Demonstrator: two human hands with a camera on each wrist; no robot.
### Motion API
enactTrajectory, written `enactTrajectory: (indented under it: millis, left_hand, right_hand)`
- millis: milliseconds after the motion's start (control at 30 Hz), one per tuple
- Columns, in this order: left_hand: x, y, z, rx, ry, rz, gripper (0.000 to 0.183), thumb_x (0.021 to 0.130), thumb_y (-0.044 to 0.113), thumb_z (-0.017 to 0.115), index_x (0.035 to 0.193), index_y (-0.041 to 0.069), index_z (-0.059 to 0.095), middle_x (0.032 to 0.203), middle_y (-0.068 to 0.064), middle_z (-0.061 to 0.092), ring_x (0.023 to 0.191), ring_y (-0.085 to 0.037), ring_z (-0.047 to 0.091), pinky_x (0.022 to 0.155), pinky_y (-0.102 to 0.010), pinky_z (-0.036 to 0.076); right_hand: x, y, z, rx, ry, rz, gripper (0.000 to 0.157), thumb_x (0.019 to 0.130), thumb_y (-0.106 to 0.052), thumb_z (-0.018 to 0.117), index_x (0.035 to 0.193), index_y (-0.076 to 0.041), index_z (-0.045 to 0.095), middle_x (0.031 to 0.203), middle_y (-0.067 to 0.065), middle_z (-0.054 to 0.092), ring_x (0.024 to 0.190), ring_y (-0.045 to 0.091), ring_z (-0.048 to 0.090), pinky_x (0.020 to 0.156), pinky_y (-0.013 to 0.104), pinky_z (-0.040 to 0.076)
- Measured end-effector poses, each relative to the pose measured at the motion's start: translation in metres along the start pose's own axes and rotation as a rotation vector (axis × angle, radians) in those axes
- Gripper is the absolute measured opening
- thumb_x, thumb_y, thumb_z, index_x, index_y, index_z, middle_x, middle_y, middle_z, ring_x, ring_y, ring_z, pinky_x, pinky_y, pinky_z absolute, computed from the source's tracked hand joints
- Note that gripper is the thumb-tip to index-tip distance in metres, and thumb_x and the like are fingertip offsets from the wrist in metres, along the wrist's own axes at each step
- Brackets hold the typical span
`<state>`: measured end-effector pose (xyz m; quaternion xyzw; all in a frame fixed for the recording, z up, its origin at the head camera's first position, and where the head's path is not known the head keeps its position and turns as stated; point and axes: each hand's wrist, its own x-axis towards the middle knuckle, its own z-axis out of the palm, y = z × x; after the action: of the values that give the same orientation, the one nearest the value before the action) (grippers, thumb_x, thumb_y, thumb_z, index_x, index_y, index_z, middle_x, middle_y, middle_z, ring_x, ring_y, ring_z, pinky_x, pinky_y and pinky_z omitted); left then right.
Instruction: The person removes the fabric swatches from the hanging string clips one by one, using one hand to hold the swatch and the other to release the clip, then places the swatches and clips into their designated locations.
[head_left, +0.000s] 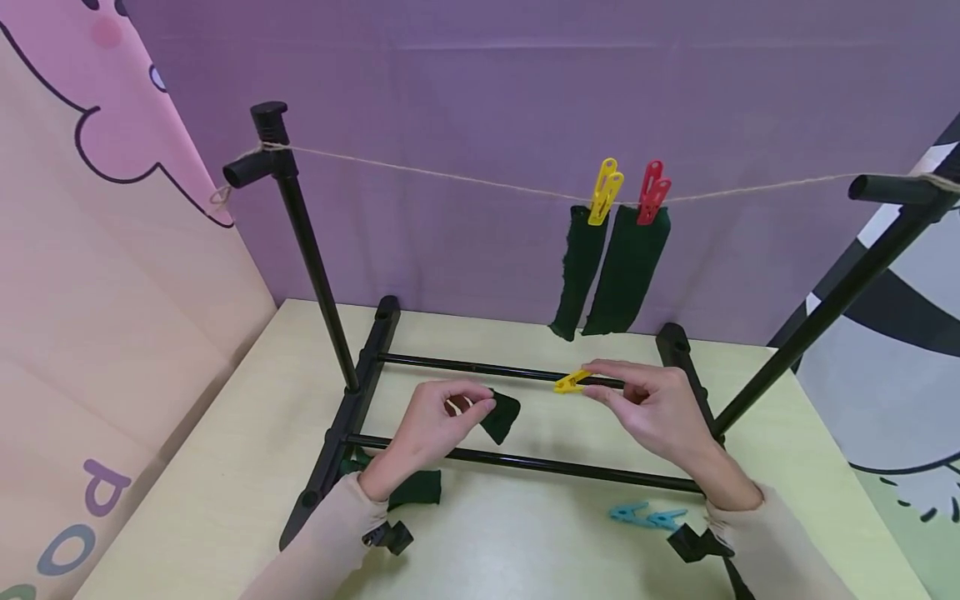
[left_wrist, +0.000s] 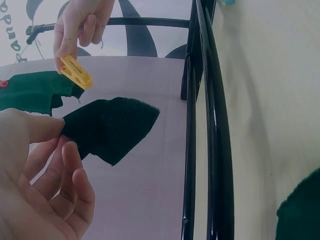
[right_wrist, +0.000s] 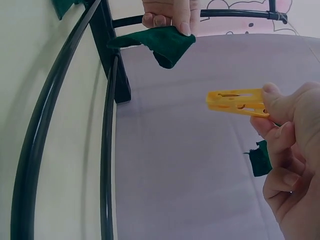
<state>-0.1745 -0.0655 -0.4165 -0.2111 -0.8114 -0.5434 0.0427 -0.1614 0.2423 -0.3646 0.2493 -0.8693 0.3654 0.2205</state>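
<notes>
- The green cloth [head_left: 501, 417] is held in the air below the line, apart from the bars of the frame.
- It looks soft and dark, with angular corners and a fold: the left wrist view shows it fanning out to a point, the right wrist view shows one flap drooping.
- The left grip [head_left: 442, 417] pinches it at one edge between thumb and finger, the other fingers loosely curled.
- The right grip [head_left: 660, 408] pinches a yellow peg [head_left: 572, 382] by one end, its free end pointing across toward the cloth but not touching it.
- The step in hand seems to be readying cloth and peg for hanging; the next move probably calls for lifting the cloth's edge to the line [head_left: 450, 176], then squeezing the peg open over both.
- On the line, a narrow green strip [head_left: 579, 271] hangs from another yellow clip [head_left: 606, 192], and a wider green piece [head_left: 626, 271] from a red clip [head_left: 653, 193].
- On the counter [head_left: 525, 550], more green fabric [head_left: 416, 489] lies by the left forearm; light-blue plastic clips [head_left: 647, 517], one or two, lie near the right.
</notes>
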Motion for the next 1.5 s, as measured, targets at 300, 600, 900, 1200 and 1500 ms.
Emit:
enactTrajectory:
  millis: [300,600,900,1200,1500]
  left_hand:
    - [-0.006,-0.002,0.0,0.008,-0.024,-0.017,0.01,0.097,0.016,0.078,0.105,0.016,0.084,0.094,0.001,0.077,0.075,-0.009,0.061,0.066,-0.021,0.051]
    - [-0.011,-0.005,0.0,0.033,-0.049,-0.056,0.009,0.099,0.018,0.076,0.105,0.019,0.083,0.09,0.006,0.076,0.076,-0.009,0.063,0.065,-0.023,0.051]
    - [-0.017,-0.01,0.001,0.055,-0.057,-0.058,0.008,0.099,0.019,0.076,0.104,0.02,0.081,0.093,0.007,0.076,0.078,-0.009,0.064,0.064,-0.024,0.053]
    - [-0.022,-0.014,-0.003,0.08,-0.091,-0.057,0.008,0.099,0.018,0.075,0.103,0.021,0.081,0.097,0.008,0.077,0.08,-0.008,0.065,0.066,-0.025,0.053]
    - [-0.026,-0.021,-0.005,0.089,-0.14,-0.054,0.008,0.1,0.021,0.075,0.1,0.022,0.083,0.094,0.01,0.077,0.083,-0.006,0.063,0.071,-0.024,0.053]
  right_hand:
    - [-0.009,0.003,0.0,0.036,0.007,0.013,0.033,0.081,-0.001,0.089,0.112,-0.011,0.084,0.056,-0.012,0.052,0.045,-0.004,0.029,0.04,0.018,0.022]
    - [-0.019,0.01,-0.002,-0.024,0.0,0.055,0.032,0.082,-0.003,0.09,0.112,-0.012,0.084,0.051,-0.014,0.039,0.046,0.001,0.032,0.041,0.02,0.024]
    - [-0.03,0.013,-0.003,-0.014,-0.024,0.099,0.03,0.083,-0.005,0.089,0.112,-0.011,0.084,0.05,-0.013,0.037,0.045,-0.002,0.031,0.04,0.019,0.023]
    - [-0.039,0.015,-0.006,0.002,-0.051,0.137,0.029,0.084,-0.008,0.089,0.113,-0.012,0.083,0.049,-0.012,0.037,0.045,-0.003,0.031,0.04,0.019,0.022]
    - [-0.048,0.02,-0.006,0.017,-0.089,0.19,0.029,0.085,-0.009,0.089,0.113,-0.013,0.083,0.054,-0.013,0.045,0.046,-0.002,0.032,0.04,0.02,0.025]
